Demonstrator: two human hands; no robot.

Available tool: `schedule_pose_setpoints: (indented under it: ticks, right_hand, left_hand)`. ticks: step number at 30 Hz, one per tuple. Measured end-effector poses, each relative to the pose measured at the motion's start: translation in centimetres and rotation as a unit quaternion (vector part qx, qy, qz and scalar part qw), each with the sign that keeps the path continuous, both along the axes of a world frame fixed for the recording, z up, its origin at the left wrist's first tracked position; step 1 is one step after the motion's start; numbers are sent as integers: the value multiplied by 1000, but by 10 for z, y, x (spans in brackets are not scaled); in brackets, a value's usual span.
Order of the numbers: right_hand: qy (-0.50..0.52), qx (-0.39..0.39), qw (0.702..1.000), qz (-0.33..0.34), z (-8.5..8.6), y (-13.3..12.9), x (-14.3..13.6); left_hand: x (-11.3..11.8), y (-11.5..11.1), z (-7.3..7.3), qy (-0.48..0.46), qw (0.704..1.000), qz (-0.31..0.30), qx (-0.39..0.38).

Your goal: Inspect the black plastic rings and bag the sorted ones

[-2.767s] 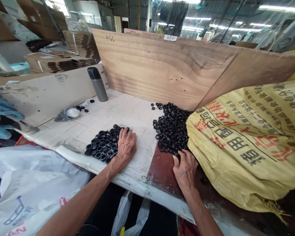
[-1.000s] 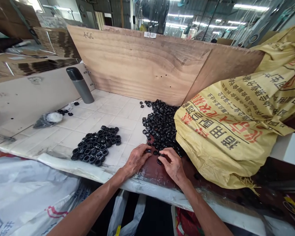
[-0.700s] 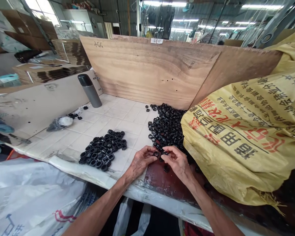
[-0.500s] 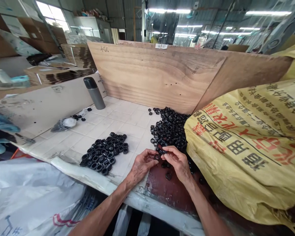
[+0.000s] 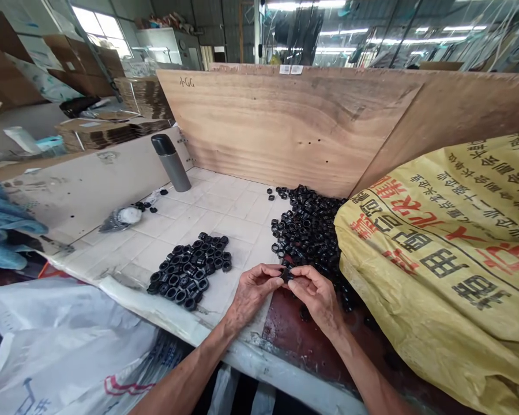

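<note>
Between my two hands is a small black plastic ring (image 5: 286, 275), partly covered by the fingertips. My left hand (image 5: 257, 288) is closed and pinches it from the left with thumb and forefinger. From the other side my right hand (image 5: 315, 291) is closed on it too, fingertips nearly meeting those of the left. Just beyond the hands spreads a large heap of black rings (image 5: 309, 225). To the left, a flatter group of similar rings (image 5: 185, 274) lies on the pale tiled tabletop (image 5: 216, 210).
A grey flask (image 5: 173, 164) stands at the back left, near a small plastic bag (image 5: 120, 220) with dark contents. A wooden board (image 5: 277, 127) walls the far side. The yellow sack (image 5: 436, 259) bulges over the right side. White sacking (image 5: 69, 340) hangs at the near left.
My hands have come together, and the right fingertips now meet the ring held by the left. The camera view has shifted slightly, so the scene sits further right.
</note>
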State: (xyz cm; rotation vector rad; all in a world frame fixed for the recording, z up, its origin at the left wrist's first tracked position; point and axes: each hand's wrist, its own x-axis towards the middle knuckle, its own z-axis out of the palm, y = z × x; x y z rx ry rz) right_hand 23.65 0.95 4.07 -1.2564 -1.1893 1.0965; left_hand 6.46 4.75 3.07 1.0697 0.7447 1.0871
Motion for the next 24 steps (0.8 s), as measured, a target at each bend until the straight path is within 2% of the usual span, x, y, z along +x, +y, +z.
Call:
schedule_pose_setpoints:
  ticks: [7,11,17,24]
  right_hand:
    - [-41,41,998,-9,-4,1,-1]
    - [-91,71,993,7,-7,1,1]
    - [-210,116,971,-23,-13,1,3]
    - [-285,195,938,-16,-10,-4,4]
  left_hand:
    - [3,-2,-6,81,993,20,88]
    - [3,-2,-11,52,997,22,50]
    - [1,-2,-12,71,996,-18,56]
    - [7,-9,-6,7,1000,-8,19]
